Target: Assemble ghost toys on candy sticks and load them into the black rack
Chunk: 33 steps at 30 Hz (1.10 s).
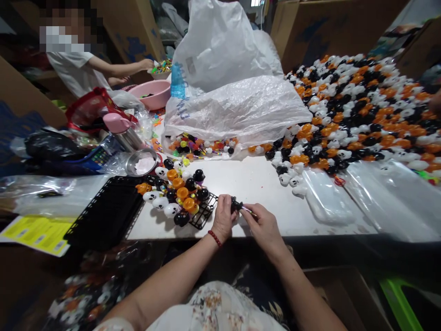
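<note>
My left hand [223, 219] is closed on a small shiny black plastic head [236, 204] above the table's front edge. A thin, dark, shiny stick [248, 211] meets the head, and my right hand [264, 230] pinches it between thumb and fingers. Whether the stick sits inside the head I cannot tell. Just left of my left hand stands a black wire-grid rack [207, 212]. Several orange pumpkin heads [178, 183], white ghost-like heads [160, 203] and black heads [181, 218] crowd on it, hiding most of its grid.
A big heap of orange, white and black heads [358, 110] covers the table's right. Clear plastic bags [327, 197] lie in front. A white sack [234, 105] stands behind. Stacked black racks [106, 211], a metal bowl [142, 162] and a pink basin [155, 93] are left; another person [74, 73] reaches beyond.
</note>
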Motion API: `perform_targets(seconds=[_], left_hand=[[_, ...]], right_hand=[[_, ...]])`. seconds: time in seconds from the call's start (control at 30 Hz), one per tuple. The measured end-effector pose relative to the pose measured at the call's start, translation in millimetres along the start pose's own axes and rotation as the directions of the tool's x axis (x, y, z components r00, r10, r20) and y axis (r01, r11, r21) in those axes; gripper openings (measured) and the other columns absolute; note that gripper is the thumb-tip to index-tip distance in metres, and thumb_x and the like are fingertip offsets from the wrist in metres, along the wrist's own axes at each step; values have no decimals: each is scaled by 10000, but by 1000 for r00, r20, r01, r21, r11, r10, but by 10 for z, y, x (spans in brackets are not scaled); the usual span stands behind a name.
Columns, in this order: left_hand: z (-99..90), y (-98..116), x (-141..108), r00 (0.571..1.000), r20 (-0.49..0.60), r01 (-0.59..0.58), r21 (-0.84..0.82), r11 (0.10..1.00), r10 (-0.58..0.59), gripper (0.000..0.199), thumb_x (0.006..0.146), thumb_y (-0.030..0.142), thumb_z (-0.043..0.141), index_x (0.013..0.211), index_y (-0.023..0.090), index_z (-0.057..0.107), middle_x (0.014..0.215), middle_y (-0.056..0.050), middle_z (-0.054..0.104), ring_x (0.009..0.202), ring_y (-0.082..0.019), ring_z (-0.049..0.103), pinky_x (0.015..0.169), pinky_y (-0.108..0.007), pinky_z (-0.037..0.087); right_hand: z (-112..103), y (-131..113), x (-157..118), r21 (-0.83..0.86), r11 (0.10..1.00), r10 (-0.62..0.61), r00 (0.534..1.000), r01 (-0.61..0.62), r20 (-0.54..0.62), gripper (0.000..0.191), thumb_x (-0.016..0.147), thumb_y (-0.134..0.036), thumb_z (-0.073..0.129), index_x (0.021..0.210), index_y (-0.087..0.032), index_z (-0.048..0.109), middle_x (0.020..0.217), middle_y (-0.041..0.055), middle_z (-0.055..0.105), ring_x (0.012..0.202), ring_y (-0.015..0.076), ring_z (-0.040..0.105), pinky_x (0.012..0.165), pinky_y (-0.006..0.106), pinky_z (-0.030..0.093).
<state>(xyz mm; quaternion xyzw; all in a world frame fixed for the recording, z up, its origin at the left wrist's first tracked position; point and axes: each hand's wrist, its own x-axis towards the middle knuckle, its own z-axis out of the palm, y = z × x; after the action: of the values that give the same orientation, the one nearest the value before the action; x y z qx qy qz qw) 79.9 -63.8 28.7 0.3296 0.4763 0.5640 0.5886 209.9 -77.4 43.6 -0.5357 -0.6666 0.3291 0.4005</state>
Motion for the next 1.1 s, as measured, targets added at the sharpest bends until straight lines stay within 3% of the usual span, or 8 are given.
perform_targets(seconds=[0.13,0.3,0.37,0.5,0.67,0.77,0.93,1.1], left_hand=[[-12,-56,10,1000,5,19,27,999,-19,398,873,626,523,867,239,429,702,42,405,562,-104,406,496,-210,337],[-18,-107,26,993,60,97,23,995,-98,437,853,662,521,894,242,408,584,73,443,418,-66,324,398,-178,215],[-12,-100,27,990,71,119,-3,993,-119,441,843,661,534,897,243,405,557,83,448,393,-59,298,384,-174,191],[-3,-91,30,997,25,66,58,996,-67,397,843,601,579,878,233,434,543,87,430,416,-71,346,398,-183,248],[-17,-124,32,999,21,-43,168,985,40,350,860,547,584,842,214,481,627,64,447,522,-81,404,487,-197,334],[-26,-130,30,1000,21,-8,145,989,5,361,846,560,597,873,222,472,637,68,429,518,-80,395,472,-189,324],[-9,-110,34,989,86,127,-105,986,-118,415,867,651,506,945,254,414,640,89,364,428,-49,304,389,-151,207],[0,-122,48,996,86,18,-153,988,-5,394,905,613,475,1009,234,471,764,41,492,525,-74,467,435,-178,376]], right_hand=[[51,44,-7,81,995,51,999,-49,-18,255,914,-397,570,961,-204,731,864,57,702,795,193,637,711,302,489],[1,92,12,263,938,229,973,-226,18,318,852,-468,637,942,-179,737,851,52,732,767,203,650,692,307,505],[-38,87,14,218,957,195,981,-194,16,304,858,-458,632,944,-185,734,844,52,725,760,200,642,691,306,497],[-85,37,16,-11,1000,3,1000,-3,19,246,922,-396,555,952,-216,720,819,51,681,764,194,620,710,308,472],[2,-19,72,-44,998,-35,998,37,53,220,939,-331,515,903,-217,700,778,36,648,733,180,600,684,294,460],[78,-20,118,-73,996,-52,997,57,61,224,937,-297,495,885,-211,695,756,35,626,718,176,584,679,296,456],[61,87,135,73,997,-34,993,26,111,255,945,-326,495,1042,-211,700,904,51,689,854,185,639,792,307,500],[10,254,40,168,986,6,995,-24,102,330,948,-374,511,1195,-226,670,1084,66,703,1011,201,651,922,345,499]])
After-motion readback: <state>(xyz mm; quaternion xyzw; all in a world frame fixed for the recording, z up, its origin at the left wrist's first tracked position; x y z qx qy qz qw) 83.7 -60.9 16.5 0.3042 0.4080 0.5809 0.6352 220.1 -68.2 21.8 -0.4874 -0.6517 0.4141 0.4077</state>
